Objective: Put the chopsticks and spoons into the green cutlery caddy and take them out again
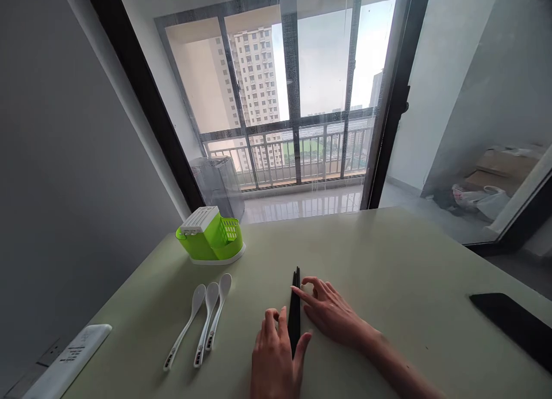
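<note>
A bundle of black chopsticks [294, 315] lies on the table, pointing away from me, with the thin tips at the far end. My left hand [275, 353] is at the near part, thumb on the right side and fingers on the left, spread apart. From the right, my right hand [330, 311] reaches over, one outstretched finger touching the chopsticks near their tips; its other fingers are loosely bent. How many chopsticks there are, I cannot tell. To the left lie three white spoons, one on the left [190, 324], one in the middle [207, 318] and one on the right [219, 310].
A green and white utensil holder [211, 241] stands at the table's back left. A white power strip or similar long white object [71, 359] lies at the left edge, a black flat object [513, 327] at the right. Beyond the pale green table [366, 244] is a glass door.
</note>
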Available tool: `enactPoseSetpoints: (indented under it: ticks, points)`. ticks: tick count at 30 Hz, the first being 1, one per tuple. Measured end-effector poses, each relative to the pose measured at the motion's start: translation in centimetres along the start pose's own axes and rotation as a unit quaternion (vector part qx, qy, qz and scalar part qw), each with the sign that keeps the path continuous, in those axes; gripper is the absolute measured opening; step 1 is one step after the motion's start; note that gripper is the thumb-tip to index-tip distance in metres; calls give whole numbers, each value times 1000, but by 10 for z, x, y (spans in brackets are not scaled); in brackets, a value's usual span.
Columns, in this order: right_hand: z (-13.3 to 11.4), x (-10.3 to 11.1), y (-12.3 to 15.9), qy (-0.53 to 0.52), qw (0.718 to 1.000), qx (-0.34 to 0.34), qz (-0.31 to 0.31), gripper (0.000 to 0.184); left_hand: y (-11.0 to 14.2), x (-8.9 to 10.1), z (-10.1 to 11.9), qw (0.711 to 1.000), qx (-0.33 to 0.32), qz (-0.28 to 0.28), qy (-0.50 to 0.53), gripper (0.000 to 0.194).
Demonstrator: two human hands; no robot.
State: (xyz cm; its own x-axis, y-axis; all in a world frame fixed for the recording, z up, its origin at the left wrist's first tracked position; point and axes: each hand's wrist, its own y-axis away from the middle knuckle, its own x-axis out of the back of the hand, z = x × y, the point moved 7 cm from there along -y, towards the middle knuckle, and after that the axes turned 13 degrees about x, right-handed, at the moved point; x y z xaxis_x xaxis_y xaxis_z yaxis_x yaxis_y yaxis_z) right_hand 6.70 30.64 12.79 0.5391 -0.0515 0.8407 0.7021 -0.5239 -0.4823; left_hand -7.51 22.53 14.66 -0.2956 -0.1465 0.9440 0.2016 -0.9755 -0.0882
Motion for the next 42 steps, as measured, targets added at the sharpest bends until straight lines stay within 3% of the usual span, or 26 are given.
enactPoseSetpoints:
  ticks: [4,8,12,16,19,26,33,38,42]
  points:
    - [3,1,0,-28,999,-27,-3,60,-4,40,-29,991,1,130,8,53]
    - [9,1,0,-66,996,-63,22,63,-9,78,-94,964,92,240,-69,57]
    - [11,4,0,-89,992,-81,44,61,-19,94,-157,939,211,225,-152,76]
    - [11,6,0,-101,989,-92,48,60,-29,99,-190,928,298,159,-158,84]
    - [12,5,1,-109,987,-104,47,60,-37,100,-192,933,308,124,-135,84]
    - [15,3,1,-118,986,-107,54,57,-48,84,-164,944,261,85,-183,80]
    - [14,6,1,-126,984,-103,66,56,-48,73,-141,939,210,60,-266,42]
    - [15,7,1,-149,980,-103,78,55,-47,59,-137,942,151,65,-293,44]
    - [20,4,2,-179,972,-114,100,53,-51,46,-131,962,113,56,-244,48]
